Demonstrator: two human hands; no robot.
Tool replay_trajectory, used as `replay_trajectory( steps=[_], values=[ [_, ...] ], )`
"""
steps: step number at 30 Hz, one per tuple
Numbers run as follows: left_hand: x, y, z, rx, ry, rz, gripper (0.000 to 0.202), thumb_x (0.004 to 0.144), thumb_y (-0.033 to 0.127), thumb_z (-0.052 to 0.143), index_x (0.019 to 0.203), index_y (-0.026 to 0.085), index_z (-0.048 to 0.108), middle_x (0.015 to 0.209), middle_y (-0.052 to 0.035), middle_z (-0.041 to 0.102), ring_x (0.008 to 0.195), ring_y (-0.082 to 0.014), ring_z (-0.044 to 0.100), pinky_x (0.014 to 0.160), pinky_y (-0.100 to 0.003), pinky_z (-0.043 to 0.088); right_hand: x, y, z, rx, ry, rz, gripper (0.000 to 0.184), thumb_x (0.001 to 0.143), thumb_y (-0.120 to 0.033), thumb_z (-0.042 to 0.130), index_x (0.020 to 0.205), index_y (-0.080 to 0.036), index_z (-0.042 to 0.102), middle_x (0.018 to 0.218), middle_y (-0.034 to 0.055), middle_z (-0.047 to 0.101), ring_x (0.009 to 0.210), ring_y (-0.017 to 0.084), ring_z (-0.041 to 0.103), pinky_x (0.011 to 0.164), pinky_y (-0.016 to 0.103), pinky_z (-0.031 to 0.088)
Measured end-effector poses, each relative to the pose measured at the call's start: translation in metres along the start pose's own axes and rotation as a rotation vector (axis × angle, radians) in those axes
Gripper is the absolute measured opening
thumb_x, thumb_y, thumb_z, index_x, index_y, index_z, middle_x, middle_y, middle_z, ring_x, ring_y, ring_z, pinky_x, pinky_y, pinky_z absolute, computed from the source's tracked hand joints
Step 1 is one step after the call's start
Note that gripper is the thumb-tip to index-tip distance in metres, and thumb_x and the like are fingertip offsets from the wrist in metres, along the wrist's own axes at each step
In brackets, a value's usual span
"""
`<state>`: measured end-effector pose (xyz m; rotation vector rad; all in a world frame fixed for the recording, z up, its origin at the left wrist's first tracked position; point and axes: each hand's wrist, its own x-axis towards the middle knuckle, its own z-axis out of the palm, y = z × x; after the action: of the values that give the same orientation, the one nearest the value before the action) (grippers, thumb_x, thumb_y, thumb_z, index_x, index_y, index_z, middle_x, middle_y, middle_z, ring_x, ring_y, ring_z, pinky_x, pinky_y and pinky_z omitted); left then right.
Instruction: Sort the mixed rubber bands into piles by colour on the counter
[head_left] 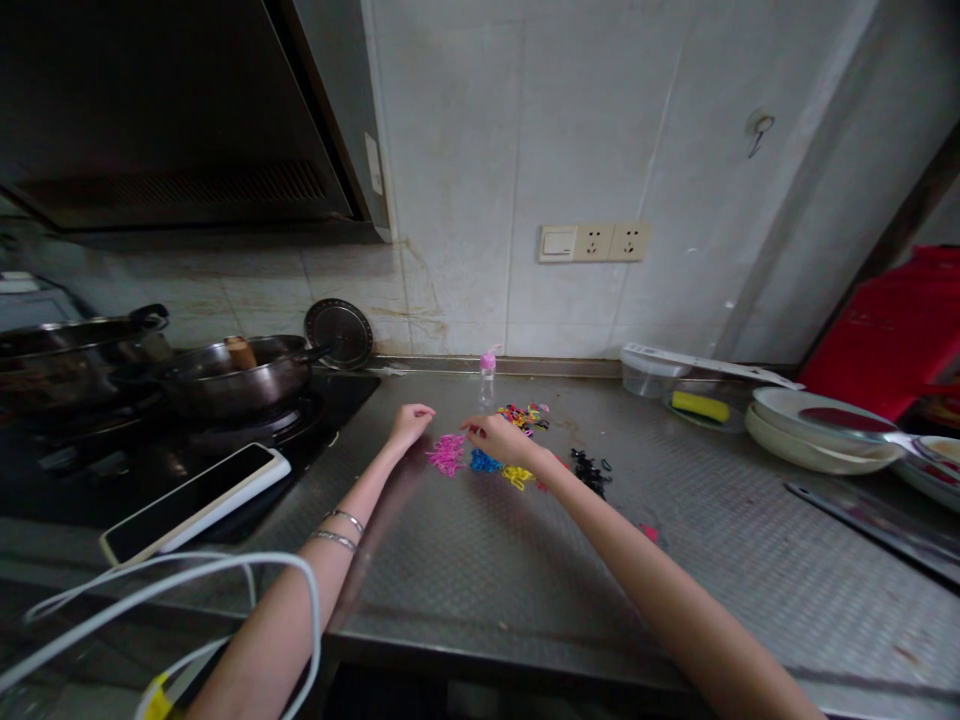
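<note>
My left hand [411,426] is just left of a pile of small pink clips or links [448,456], its fingertips pinched together; anything between them is too small to make out. Over the gap between the pink pile and a blue pile [485,461] hovers my right hand [496,438], also with fingers pinched. Beside the blue lies a yellow pile [517,478], and some red pieces [541,485] show partly behind my right forearm. Black pieces [591,472] form a pile farther right. A mixed-colour heap [528,414] sits behind my right hand, near a clear bottle with a pink top [488,378].
On the left, a phone-like device [191,500] with a white cable [225,562] lies near the stove with a pan [244,380]. Right on the metal counter [450,580] are a plastic container [651,372], a yellow sponge [700,406], bowls [817,445] and a knife [862,525].
</note>
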<state>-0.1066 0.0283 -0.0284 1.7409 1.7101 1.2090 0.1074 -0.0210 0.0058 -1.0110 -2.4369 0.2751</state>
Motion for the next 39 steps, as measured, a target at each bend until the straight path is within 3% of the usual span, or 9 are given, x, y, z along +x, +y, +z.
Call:
replay_trajectory(
  steps=[7,13,18,24,30,39],
  values=[
    [-0.009,0.008,0.009,0.082,-0.048,0.075,0.018,0.065,0.01,0.052,0.076,0.013,0.066,0.08,-0.0059,0.067,0.075,-0.015,0.059,0.071,-0.024,0.044,-0.039,0.061,-0.038,0.05,0.149,0.17,0.028,0.078,-0.026,0.044,0.097,-0.019,0.063,0.079,0.0032,0.066,0.065,0.012,0.056,0.061,0.02,0.041],
    [-0.023,0.038,0.021,0.122,-0.161,0.226,0.018,0.065,0.015,0.055,0.078,0.013,0.067,0.076,-0.0049,0.066,0.07,-0.0141,0.058,0.068,-0.023,0.043,-0.06,0.1,-0.041,0.027,0.254,0.271,0.027,0.075,-0.028,0.046,0.091,-0.017,0.065,0.076,0.0042,0.066,0.065,0.014,0.056,0.061,0.022,0.04],
    [-0.023,0.06,0.037,0.127,-0.277,0.308,0.02,0.067,0.022,0.055,0.078,0.012,0.068,0.074,-0.0056,0.067,0.066,-0.0138,0.057,0.064,-0.023,0.042,-0.066,0.103,-0.038,-0.018,0.235,0.295,0.025,0.076,-0.028,0.046,0.089,-0.02,0.066,0.077,0.0036,0.066,0.067,0.014,0.056,0.063,0.021,0.04],
    [-0.015,0.072,0.068,0.222,-0.373,0.395,0.021,0.066,0.025,0.055,0.074,0.012,0.069,0.071,-0.0069,0.067,0.062,-0.0143,0.057,0.059,-0.023,0.04,-0.071,0.104,-0.044,-0.094,0.224,0.359,0.025,0.076,-0.027,0.047,0.093,-0.023,0.065,0.078,0.0034,0.066,0.07,0.015,0.057,0.063,0.02,0.039],
    [-0.017,0.079,0.09,0.308,-0.376,0.364,0.025,0.062,0.037,0.061,0.071,0.015,0.069,0.07,-0.0068,0.066,0.057,-0.0137,0.055,0.056,-0.023,0.039,-0.076,0.103,-0.045,-0.134,0.213,0.366,0.026,0.077,-0.029,0.045,0.093,-0.024,0.064,0.081,0.0033,0.066,0.073,0.015,0.058,0.065,0.021,0.039],
    [-0.016,0.081,0.101,0.387,-0.384,0.341,0.019,0.066,0.03,0.058,0.072,0.016,0.068,0.073,-0.0051,0.067,0.061,-0.0133,0.056,0.06,-0.023,0.04,-0.076,0.1,-0.044,-0.16,0.169,0.403,0.026,0.077,-0.028,0.044,0.094,-0.024,0.064,0.084,0.0023,0.066,0.076,0.014,0.057,0.067,0.02,0.039]
  ],
)
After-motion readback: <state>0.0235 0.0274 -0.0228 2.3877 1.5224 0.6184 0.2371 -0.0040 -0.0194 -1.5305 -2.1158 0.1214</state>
